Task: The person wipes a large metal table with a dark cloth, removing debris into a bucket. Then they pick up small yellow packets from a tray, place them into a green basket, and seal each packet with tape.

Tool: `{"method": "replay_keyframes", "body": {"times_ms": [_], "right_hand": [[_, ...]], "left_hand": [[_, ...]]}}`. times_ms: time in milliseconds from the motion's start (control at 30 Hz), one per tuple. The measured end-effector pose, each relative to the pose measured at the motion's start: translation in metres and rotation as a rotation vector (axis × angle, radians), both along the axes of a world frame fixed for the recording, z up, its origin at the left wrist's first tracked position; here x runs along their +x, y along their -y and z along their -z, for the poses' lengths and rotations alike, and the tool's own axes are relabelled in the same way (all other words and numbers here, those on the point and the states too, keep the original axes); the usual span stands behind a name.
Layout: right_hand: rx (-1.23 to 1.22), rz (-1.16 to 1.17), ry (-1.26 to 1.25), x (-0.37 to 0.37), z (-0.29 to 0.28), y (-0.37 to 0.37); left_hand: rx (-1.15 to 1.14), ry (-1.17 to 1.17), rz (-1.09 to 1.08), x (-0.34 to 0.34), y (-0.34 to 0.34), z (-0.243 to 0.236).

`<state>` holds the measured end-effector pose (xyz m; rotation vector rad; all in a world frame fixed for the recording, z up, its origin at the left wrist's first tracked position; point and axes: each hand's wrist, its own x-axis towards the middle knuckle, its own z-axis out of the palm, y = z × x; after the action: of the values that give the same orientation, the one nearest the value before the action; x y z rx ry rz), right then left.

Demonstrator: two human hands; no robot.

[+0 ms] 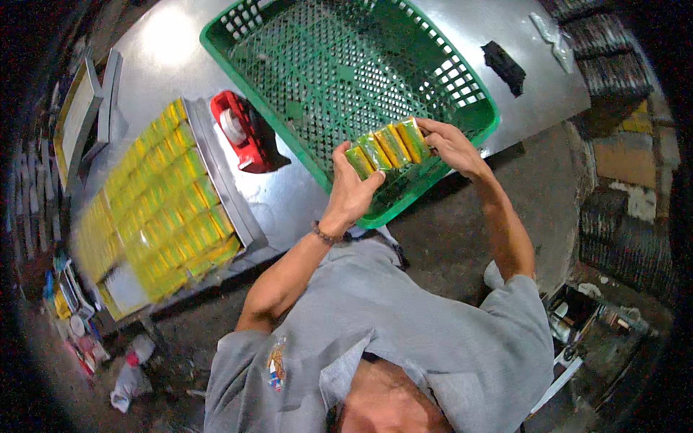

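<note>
A row of several small green-and-yellow wrapped packs [390, 148] is gripped between my two hands above the near end of a green perforated plastic basket [310, 65]. My left hand [350, 180] closes on the left end of the row, thumb along the front; my right hand [444, 144] grips the right end. To the left of the basket lies a red tape dispenser [249, 148] with a white roll. Further left, a metal tray [242, 216] holds many similar green-and-yellow packs [159, 195] laid in rows.
The metal table [166, 65] runs under the basket and tray. A dark object [503, 68] lies at the right beside a pale tool [548, 40]. Metal trays [83, 115] sit at the far left. Dark stacks [603, 65] line the right, and assorted items [76, 321] stand low at the left.
</note>
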<state>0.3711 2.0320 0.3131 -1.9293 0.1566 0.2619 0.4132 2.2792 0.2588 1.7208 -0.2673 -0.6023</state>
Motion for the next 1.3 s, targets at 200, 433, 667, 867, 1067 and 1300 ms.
{"method": "replay_keyframes", "body": {"times_ms": [200,433,667,867,1067,1300], "right_hand": [[-0.133,-0.356,-0.286,0.033,0.042,0.003],[-0.241,-0.611,-0.384,0.051,0.043,0.003],[-0.398,-0.644,-0.207,0.053,0.016,-0.019],[-0.36,-0.786,-0.221,0.064,0.019,-0.014],[-0.469,-0.747,-0.18,0.057,0.033,-0.023],[-0.363,-0.105,-0.161,0.033,-0.009,0.009]], "left_hand": [[0.18,-0.328,0.051,-0.007,0.003,0.008],[0.365,-0.451,0.31,0.064,-0.013,-0.092],[0.76,0.008,0.83,0.081,0.024,-0.003],[0.756,-0.017,1.053,0.074,0.034,-0.002],[0.59,-0.071,1.0,0.072,0.027,-0.035],[0.53,0.778,-0.178,0.015,-0.038,-0.07]]}}
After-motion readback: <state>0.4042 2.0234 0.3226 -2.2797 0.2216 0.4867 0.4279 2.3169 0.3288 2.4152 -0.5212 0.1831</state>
